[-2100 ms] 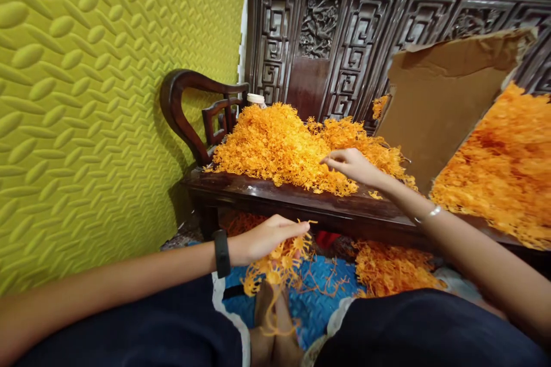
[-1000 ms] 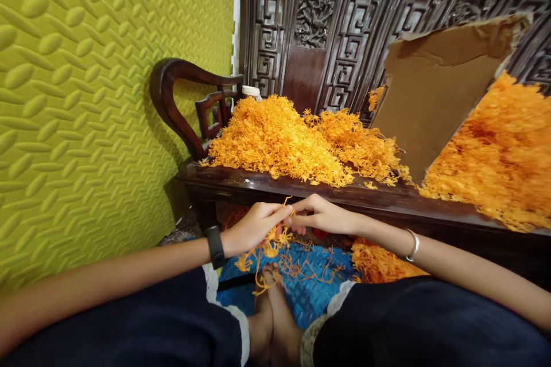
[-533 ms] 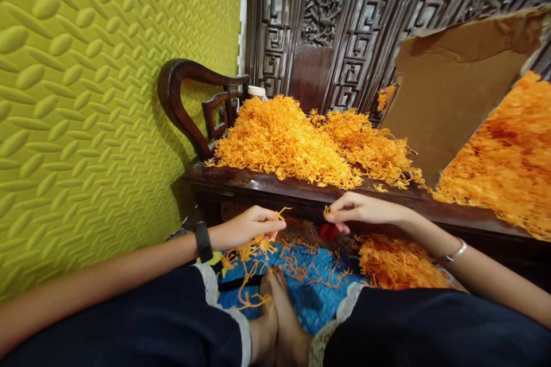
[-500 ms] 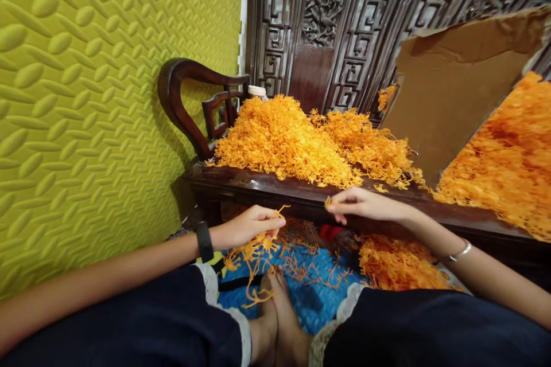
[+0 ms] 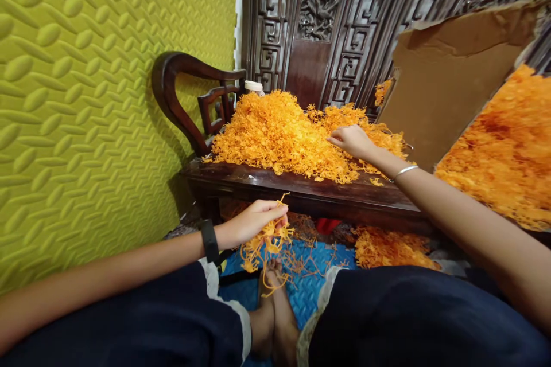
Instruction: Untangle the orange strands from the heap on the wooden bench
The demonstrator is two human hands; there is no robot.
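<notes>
My left hand is closed on a bunch of orange plastic pieces, which dangle below it over my feet, with one thin strand poking up past the fingertips. Over the large orange pile on the dark wooden bench, my right hand has its thumb and fingers pressed together at the pile's right part. Whatever lies between those fingertips, if anything, is too small to make out.
A wooden armrest stands at the bench's left end by the yellow wall. Cardboard leans before another orange heap. More orange pieces lie below the bench, near a blue mat with loose strands.
My right hand has moved up and forward from the bench's front edge to the orange pile; the small orange piece at its fingertips no longer shows. My left hand still holds its bunch.
</notes>
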